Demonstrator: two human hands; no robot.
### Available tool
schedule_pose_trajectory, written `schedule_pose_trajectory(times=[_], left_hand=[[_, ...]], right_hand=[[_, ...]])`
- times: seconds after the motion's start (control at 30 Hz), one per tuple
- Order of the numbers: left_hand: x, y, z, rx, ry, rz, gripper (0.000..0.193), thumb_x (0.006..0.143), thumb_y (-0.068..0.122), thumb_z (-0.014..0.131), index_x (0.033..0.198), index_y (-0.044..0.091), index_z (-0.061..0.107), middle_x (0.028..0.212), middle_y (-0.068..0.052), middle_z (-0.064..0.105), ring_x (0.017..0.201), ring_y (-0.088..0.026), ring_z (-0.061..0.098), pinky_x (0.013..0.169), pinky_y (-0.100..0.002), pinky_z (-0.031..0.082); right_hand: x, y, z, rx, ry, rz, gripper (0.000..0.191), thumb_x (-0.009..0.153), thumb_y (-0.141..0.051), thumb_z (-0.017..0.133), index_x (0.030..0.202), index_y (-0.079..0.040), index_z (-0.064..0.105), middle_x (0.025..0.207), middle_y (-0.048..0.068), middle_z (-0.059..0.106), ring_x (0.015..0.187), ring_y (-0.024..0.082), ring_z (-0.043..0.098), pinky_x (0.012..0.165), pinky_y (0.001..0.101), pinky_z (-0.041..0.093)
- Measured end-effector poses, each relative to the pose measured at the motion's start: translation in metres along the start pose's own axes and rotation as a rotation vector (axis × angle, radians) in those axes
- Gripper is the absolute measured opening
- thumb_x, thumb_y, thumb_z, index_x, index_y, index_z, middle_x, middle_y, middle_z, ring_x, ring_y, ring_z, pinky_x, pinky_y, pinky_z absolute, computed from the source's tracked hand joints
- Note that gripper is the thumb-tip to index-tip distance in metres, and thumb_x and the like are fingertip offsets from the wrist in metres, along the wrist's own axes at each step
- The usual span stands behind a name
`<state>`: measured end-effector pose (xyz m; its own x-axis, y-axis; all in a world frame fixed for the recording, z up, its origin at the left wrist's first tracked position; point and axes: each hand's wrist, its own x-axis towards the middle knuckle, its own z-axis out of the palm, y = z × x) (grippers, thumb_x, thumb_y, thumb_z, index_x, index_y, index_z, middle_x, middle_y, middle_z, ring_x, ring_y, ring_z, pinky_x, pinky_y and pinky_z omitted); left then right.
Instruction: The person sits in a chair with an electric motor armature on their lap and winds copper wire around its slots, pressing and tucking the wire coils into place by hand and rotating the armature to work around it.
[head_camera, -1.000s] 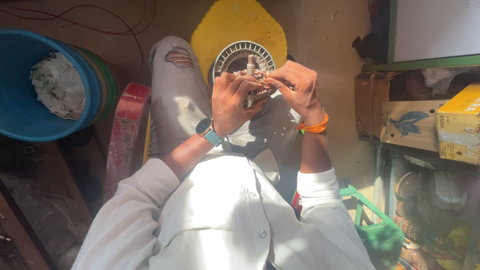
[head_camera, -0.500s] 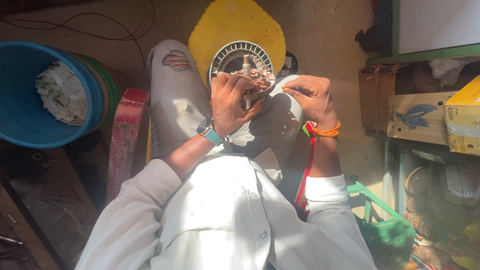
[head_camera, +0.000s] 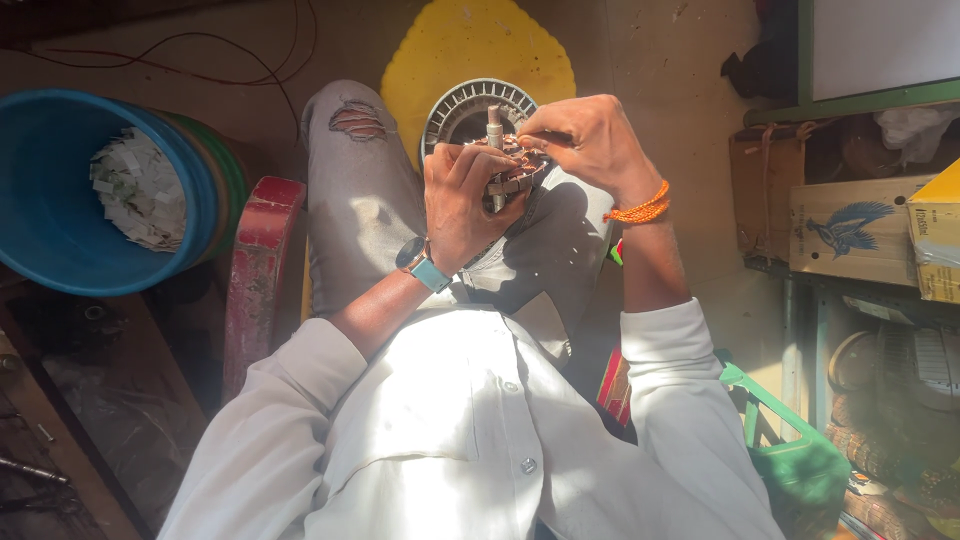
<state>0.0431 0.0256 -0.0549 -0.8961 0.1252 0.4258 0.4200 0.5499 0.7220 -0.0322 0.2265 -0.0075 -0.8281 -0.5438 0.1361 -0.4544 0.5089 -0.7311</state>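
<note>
Motor stator (head_camera: 480, 120) rests on your lap at knee level, likely heavy, rigid, its copper windings fragile | left hand (head_camera: 465, 200) is clasped around its core and shaft, right hand (head_camera: 580, 140) pinches the windings at the rim | grasp the metal rim | blue bucket (head_camera: 90, 190) left, cardboard boxes (head_camera: 860, 225) right, both well apart.

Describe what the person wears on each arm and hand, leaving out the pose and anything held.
Both arms are in white long shirt sleeves pushed up above the forearms. The left hand has a wristwatch with a light blue strap and a dark face at its wrist. The right hand has an orange thread band around its wrist. No gloves or rings show.
</note>
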Motion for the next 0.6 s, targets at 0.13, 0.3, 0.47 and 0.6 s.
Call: schedule_pose_trajectory(times=[0.13, 0.3, 0.47, 0.6], left_hand=[[-0.004, 0.005, -0.012, 0.034, -0.063, -0.009, 0.047, 0.073, 0.021, 0.092, 0.113, 0.016, 0.068, 0.114, 0.002, 0.067, 0.108, -0.023, 0.058, 0.094, -0.040, 0.043], [0.007, -0.018, -0.031, -0.838, -0.267, -0.374, 0.062, 0.091, 0.016, 0.086, 0.136, 0.015, 0.043, 0.129, -0.005, 0.074, 0.120, -0.017, 0.072, 0.103, -0.038, 0.059], [0.043, -0.051, -0.038, -1.159, -0.511, -0.547, 0.091, 0.093, 0.004, 0.078, 0.161, 0.019, 0.020, 0.124, -0.010, 0.073, 0.121, -0.015, 0.069, 0.103, -0.035, 0.061], [0.059, -0.058, -0.044, -1.195, -0.652, -0.383, 0.096, 0.095, -0.005, 0.081, 0.166, 0.017, 0.021, 0.114, -0.004, 0.064, 0.110, -0.013, 0.064, 0.102, -0.034, 0.058]], right_hand=[[0.005, -0.014, 0.007, -0.036, -0.008, -0.017, 0.007, 0.089, -0.006, 0.077, 0.096, -0.004, 0.076, 0.088, 0.009, 0.074, 0.076, 0.022, 0.071, 0.068, 0.0302, 0.055], [0.000, -0.034, 0.017, -0.139, 0.159, -0.009, 0.007, 0.093, -0.009, 0.078, 0.097, -0.005, 0.075, 0.092, 0.009, 0.073, 0.081, 0.024, 0.072, 0.071, 0.0319, 0.056], [0.006, -0.051, 0.035, -0.126, 0.251, 0.087, 0.006, 0.091, -0.007, 0.078, 0.094, -0.003, 0.074, 0.085, 0.009, 0.071, 0.074, 0.023, 0.068, 0.065, 0.0335, 0.052], [0.003, -0.075, 0.043, -0.042, 0.347, 0.094, 0.007, 0.094, -0.005, 0.078, 0.095, -0.002, 0.072, 0.086, 0.009, 0.070, 0.075, 0.019, 0.068, 0.064, 0.0308, 0.051]])
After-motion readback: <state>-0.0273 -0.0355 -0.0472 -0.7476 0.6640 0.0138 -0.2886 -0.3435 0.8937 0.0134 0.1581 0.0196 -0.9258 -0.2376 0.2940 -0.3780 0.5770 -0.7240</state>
